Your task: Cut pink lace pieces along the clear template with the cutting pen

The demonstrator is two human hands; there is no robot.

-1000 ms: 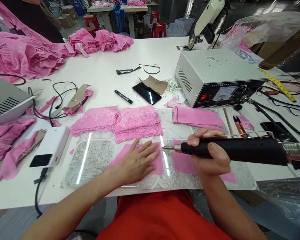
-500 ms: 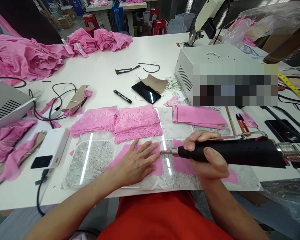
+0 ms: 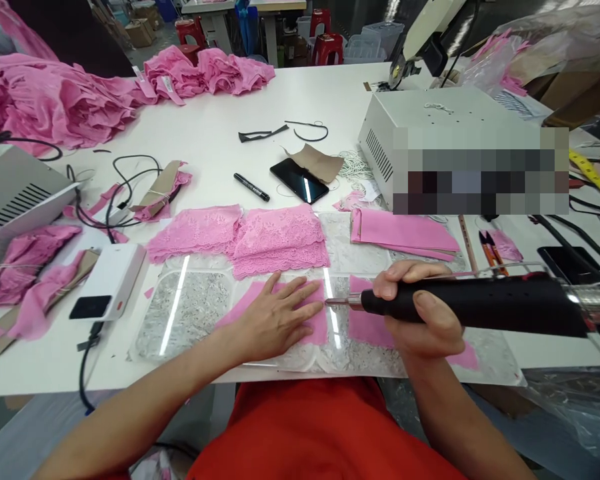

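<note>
Pink fabric piece [image 3: 316, 328] flat, smooth; left hand [image 3: 273, 320] spread on it; right hand [image 3: 423, 317] gripping black tool [image 3: 475, 305].

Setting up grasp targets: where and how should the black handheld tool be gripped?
Wrap the black tool round its barrel, just behind the metal tip, coming from the right as the right hand does: it lies level, tip pointing left.

Right hand [image 3: 425, 320] nudged black handheld tool [image 3: 480, 303] left; tip now meets pink fabric piece [image 3: 316, 330] right edge, seemingly touching, near bench front edge.
</note>
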